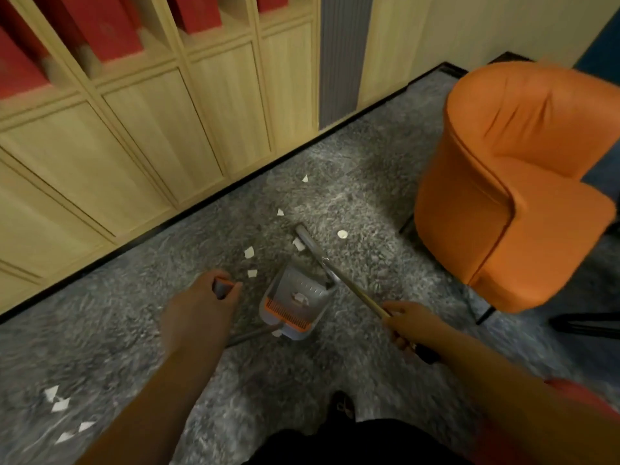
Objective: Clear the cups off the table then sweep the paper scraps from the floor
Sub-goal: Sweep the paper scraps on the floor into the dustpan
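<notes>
Grey mottled carpet (352, 169) covers the floor, bounded at the far edge by a black skirting strip and a run of pale wooden cabinets (141, 129) whose upper cubbies hold red boxes (104, 25). An orange upholstered armchair (513, 182) on thin dark legs stands at right.

Left hand (198, 310) grips the grey-and-orange top of the dustpan handle (221, 287), fingers (235, 290) curled round it. A grey shaft runs from under that hand to the dustpan (295, 303), which sits on the carpet mid-frame: grey body, orange comb strip along its near edge. A few white scraps lie inside the pan; one more lies on the carpet just beside its near left corner.

Right hand (412, 327) holds the broom handle (355, 293), fingers wrapped round the yellowish shaft, the dark end of the handle sticking out behind the hand. The shaft slants away up-left to the grey broom head (307, 241), which rests on the carpet just beyond the far rim of the dustpan.

Paper scraps (249, 252) lie loose on the carpet: two left of the dustpan, one touching the broom head, one small round piece right of it, two further out toward the cabinets. A separate cluster of four or five scraps lies at lower left, well apart from the pan.

Dark clothing and one shoe (344, 402) show at the bottom edge. Picture is motion-blurred; fine detail cannot be made out.
</notes>
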Available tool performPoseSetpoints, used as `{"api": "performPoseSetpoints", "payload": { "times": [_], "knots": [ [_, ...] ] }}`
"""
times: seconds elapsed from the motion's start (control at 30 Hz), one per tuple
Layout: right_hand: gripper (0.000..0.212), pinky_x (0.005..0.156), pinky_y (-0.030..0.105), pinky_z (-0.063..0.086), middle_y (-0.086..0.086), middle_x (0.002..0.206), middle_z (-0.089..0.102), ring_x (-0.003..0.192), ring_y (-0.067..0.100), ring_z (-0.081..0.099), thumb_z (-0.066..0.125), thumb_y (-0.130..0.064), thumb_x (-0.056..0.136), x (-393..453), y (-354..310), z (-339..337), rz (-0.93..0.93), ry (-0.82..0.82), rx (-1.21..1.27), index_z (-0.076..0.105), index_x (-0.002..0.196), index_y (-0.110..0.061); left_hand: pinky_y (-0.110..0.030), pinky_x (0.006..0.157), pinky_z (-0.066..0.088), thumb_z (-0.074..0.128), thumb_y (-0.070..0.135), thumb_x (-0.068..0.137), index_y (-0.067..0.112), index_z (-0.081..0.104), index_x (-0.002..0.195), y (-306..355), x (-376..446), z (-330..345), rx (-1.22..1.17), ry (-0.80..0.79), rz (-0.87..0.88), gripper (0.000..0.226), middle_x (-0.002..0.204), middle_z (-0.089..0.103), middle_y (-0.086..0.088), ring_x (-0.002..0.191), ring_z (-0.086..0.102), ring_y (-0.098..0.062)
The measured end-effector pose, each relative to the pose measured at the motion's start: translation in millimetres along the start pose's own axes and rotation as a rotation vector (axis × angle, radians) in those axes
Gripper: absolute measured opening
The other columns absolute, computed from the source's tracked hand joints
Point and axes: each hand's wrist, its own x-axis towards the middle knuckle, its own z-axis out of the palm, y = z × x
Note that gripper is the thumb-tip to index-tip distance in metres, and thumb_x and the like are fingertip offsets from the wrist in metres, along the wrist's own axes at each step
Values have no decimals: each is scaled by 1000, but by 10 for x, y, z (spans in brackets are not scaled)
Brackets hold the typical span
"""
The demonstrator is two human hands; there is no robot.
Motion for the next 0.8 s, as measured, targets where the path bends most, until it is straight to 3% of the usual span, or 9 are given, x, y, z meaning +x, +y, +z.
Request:
{"api": "performPoseSetpoints", "payload": {
  "times": [0.1, 0.23, 0.4, 0.47, 0.57, 0.8],
  "knots": [
    [24, 43, 25, 42, 11, 64, 52, 49, 17, 48, 51, -7, 96, 353, -327, -178, -9, 11, -47, 60, 118, -3, -27, 48, 45, 60, 45, 93, 28, 63, 106, 93, 428, 101, 18, -9, -4, 22, 64, 58, 6, 54, 53, -14],
    [25, 40, 24, 40, 12, 61, 52, 46, 18, 48, 51, -5, 96, 795, -722, -334, 11, 50, -4, 58, 120, -6, -23, 44, 36, 60, 49, 92, 30, 63, 110, 113, 1081, 238, 25, -8, 9, 27, 64, 56, 11, 52, 52, -12],
    [37, 46, 29, 41, 14, 66, 53, 51, 21, 48, 50, -4, 97, 1351, -1202, -483, 64, 90, 10, 50, 134, -3, -23, 44, 43, 58, 54, 89, 43, 52, 89, 152, 2046, 523, 78, -67, 72, 13, 61, 52, 15, 49, 50, -5],
    [36, 43, 29, 40, 14, 66, 52, 52, 22, 48, 51, -5, 97, 1515, -1380, -556, 78, 88, -9, 50, 133, -3, -25, 46, 46, 59, 53, 89, 41, 51, 86, 168, 2359, 658, 112, -90, 109, 14, 60, 49, 15, 50, 47, -4],
    [39, 40, 26, 40, 14, 68, 53, 51, 22, 48, 52, -6, 97, 1731, -1573, -663, 113, 91, 8, 48, 136, -6, -23, 43, 37, 55, 56, 90, 40, 51, 85, 272, 2773, 797, 183, -147, 141, 17, 60, 52, 11, 49, 49, -8],
    [35, 45, 32, 39, 17, 68, 53, 51, 25, 46, 49, -3, 98, 2236, -1938, -879, 143, 84, -21, 48, 133, 2, -27, 47, 31, 55, 44, 95, 33, 50, 86, 579, 3621, 1050, 230, -246, 199, 15, 65, 50, 10, 56, 47, -8]
  ]
}}
